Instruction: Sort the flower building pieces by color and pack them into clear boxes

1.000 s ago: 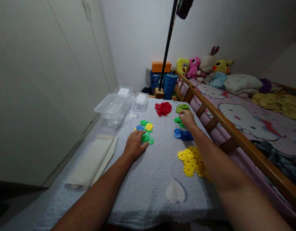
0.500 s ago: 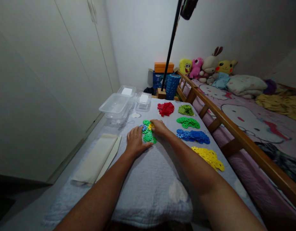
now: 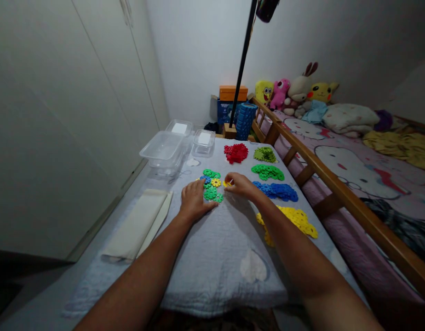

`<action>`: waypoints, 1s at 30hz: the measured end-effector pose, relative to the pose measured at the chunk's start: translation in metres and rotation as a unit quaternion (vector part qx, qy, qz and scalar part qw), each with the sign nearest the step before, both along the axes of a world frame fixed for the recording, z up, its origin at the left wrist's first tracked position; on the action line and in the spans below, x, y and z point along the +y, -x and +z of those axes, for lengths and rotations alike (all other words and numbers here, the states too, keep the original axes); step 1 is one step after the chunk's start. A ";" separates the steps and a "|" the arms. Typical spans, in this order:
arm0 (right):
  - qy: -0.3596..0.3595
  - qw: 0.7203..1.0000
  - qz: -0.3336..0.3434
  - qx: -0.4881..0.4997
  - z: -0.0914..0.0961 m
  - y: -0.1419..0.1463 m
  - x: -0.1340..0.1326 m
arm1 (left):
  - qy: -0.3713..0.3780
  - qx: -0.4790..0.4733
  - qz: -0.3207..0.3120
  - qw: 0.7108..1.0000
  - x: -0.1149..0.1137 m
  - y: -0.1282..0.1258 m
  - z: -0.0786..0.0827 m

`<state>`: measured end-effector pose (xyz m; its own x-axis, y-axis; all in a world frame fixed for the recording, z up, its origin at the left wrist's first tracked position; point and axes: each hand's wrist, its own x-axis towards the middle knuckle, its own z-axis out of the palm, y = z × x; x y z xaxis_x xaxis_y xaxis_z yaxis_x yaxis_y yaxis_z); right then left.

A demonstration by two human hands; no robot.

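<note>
My right hand (image 3: 239,185) pinches a yellow snowflake disc (image 3: 226,183) just right of a small mixed cluster. That cluster has green snowflake discs (image 3: 210,193), a blue disc (image 3: 205,179) and another yellow disc (image 3: 215,182). Against its left side lies my left hand (image 3: 193,197), fingers stretched out and thumb apart, partly covering the discs. Sorted piles stand to the right: red discs (image 3: 236,153), light green discs (image 3: 265,155), green discs (image 3: 267,172), blue discs (image 3: 278,191) and yellow discs (image 3: 298,220). My right forearm hides part of the yellow pile.
Clear plastic containers (image 3: 163,148) stand at the table's back left, with a smaller lidded box (image 3: 203,140) beside them. A folded beige cloth (image 3: 136,225) lies on the left. A wooden bed rail (image 3: 312,172) runs along the right, and a black pole (image 3: 240,73) rises behind the table.
My right hand has moved right, away from the cluster, with a yellow disc between its fingers. My left hand stays in place. The whole view has shifted slightly.
</note>
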<state>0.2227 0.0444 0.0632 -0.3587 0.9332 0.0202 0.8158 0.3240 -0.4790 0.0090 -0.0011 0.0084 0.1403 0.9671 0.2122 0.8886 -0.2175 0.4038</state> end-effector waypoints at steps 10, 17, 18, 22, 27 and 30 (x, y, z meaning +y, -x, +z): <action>-0.013 0.994 -0.097 0.057 0.027 -0.124 -0.069 | -0.019 -0.024 -0.014 0.999 0.003 0.005 -0.007; -0.005 0.993 -0.121 0.005 0.024 -0.166 -0.121 | -0.008 -0.015 -0.014 1.000 0.004 0.006 -0.004; -0.006 0.993 -0.120 -0.006 0.022 -0.170 -0.126 | -0.007 -0.015 -0.014 1.000 0.003 0.006 -0.003; -0.020 0.992 -0.118 -0.047 0.014 -0.179 -0.137 | -0.002 -0.019 -0.012 1.000 0.003 0.006 -0.002; -0.016 0.987 -0.134 -0.088 0.010 -0.176 -0.138 | 0.000 -0.024 -0.012 1.000 0.002 0.007 0.000; -0.007 0.985 -0.136 -0.102 0.010 -0.174 -0.138 | 0.000 -0.025 -0.012 1.000 0.002 0.007 0.000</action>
<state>0.3965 -0.0940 0.0733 -0.0936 0.9955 -0.0138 0.9522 0.0855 -0.2932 0.0023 0.0006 0.0082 0.1534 0.9635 0.2193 0.8618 -0.2391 0.4474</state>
